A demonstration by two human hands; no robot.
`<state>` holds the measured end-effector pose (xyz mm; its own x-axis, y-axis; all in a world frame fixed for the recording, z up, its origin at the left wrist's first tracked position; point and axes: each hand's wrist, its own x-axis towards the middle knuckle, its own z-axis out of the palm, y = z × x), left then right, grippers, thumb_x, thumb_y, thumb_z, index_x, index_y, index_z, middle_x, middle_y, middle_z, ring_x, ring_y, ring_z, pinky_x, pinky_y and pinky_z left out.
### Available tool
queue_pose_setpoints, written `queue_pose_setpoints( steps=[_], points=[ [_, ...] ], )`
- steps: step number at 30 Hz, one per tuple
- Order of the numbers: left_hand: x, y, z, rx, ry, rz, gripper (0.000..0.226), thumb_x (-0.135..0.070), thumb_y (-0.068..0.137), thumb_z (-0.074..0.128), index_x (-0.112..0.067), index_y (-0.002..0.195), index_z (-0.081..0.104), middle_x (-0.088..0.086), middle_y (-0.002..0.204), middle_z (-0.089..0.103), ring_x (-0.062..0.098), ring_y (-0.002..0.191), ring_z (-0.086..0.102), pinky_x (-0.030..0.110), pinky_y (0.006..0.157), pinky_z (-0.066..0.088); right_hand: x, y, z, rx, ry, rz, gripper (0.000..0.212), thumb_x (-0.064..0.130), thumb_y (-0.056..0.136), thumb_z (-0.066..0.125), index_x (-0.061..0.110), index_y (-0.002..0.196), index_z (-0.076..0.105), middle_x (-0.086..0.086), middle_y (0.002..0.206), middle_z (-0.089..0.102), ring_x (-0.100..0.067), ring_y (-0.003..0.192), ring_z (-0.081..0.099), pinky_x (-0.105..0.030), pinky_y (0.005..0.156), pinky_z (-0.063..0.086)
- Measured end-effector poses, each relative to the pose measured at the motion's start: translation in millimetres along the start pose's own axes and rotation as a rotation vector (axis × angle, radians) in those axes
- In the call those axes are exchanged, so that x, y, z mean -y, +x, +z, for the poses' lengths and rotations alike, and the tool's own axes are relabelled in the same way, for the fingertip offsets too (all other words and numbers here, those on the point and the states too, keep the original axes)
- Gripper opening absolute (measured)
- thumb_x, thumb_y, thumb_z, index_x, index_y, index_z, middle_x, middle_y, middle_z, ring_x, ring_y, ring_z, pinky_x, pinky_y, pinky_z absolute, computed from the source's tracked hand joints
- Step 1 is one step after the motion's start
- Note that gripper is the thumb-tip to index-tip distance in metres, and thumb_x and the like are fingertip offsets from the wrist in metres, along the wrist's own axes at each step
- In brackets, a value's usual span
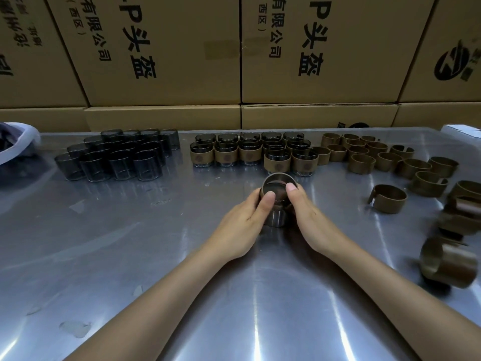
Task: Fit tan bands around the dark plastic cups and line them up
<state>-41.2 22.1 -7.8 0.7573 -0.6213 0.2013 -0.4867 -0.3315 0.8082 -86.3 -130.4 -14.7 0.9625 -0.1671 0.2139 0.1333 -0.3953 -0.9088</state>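
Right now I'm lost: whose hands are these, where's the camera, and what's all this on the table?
There is no machine here. One camera on a person's head looks down at two bare hands. The left hand and right hand together grip one dark cup with a tan band around it. On the metal table, bare dark cups stand far left, finished banded cups stand in rows at the middle, and loose tan bands lie to the right. Cardboard boxes are stacked behind.

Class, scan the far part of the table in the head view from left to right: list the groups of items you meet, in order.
White bag → bare dark cups → banded cups → loose tan bands → white box corner.
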Motion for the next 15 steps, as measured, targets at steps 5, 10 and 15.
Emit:
queue_pose_setpoints(
  steps=[5,10,15],
  points=[
    [-1.6,0.7,2.1,-0.058,-0.093,-0.059,0.075,-0.073,0.082,0.009,-0.041,0.134,0.051,-0.025,0.127,0.052,-0.01,0.118,0.042,0.003,0.091,0.027,3.9,-2.9,1.3,0.057,-0.038,0.003,0.067,0.073,0.086,0.017,0.038,0.142,0.031,0.022,0.139,0.042,0.004,0.128,0.039,-0.025,0.106,0.027],
    [-5.5,-1.3,-2.8,0.044,-0.16,-0.042,0.073,-0.077,0.085,0.01,-0.044,0.139,0.045,-0.031,0.137,0.047,-0.021,0.122,0.037,0.002,0.099,0.024,3.9,-3.5,2.9,0.033,-0.073,-0.007,0.076,0.076,0.082,0.015,0.033,0.143,0.03,0.025,0.127,0.046,0.001,0.121,0.043,-0.029,0.105,0.03],
    [-5.6,-4.5,1.8,-0.01,-0.15,0.001,0.065,-0.066,0.092,0.014,-0.035,0.142,0.041,-0.016,0.146,0.043,-0.004,0.138,0.03,0.035,0.12,0.02,10.7,-8.8,4.5,0.036,-0.013,-0.021,0.078,0.074,0.076,0.018,0.032,0.14,0.028,0.033,0.118,0.041,0.013,0.113,0.044,-0.019,0.102,0.03]
  ],
)
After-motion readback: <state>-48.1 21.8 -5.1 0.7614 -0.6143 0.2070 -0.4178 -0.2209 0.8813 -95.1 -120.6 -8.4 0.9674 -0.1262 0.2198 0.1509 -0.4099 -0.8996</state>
